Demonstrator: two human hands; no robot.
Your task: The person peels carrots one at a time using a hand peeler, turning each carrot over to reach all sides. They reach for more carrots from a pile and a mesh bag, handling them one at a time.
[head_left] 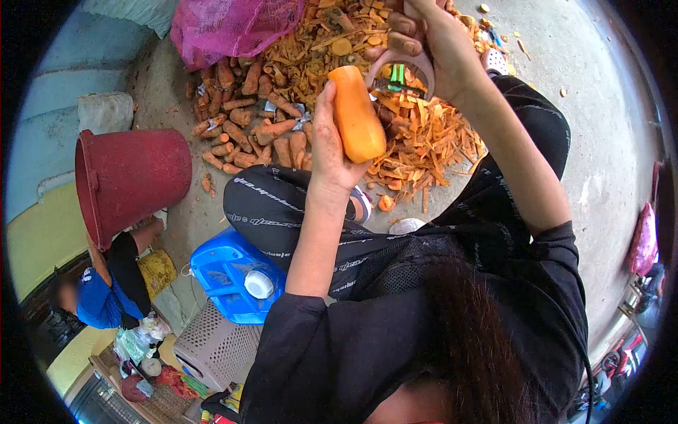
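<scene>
My left hand (329, 145) is wrapped round a thick carrot (357, 116), peeled smooth and bright orange, holding it upright with the cut end at the top. My right hand (417, 32) grips a pale pink peeler (426, 68), whose blade is just right of the carrot and apart from it in this view. A heap of carrot peelings (424, 145) lies on the floor below the peeler. Unpeeled carrots (251, 131) are piled to the left of the peelings. Something bright green (397, 73) shows through the peeler's frame.
A pink mesh sack (229, 28) lies behind the carrots. To the left is a red bucket (134, 180), with a person in blue (106, 300) beyond it. A blue jug (233, 272) with a white cap and a grey perforated crate (215, 346) stand by my left side.
</scene>
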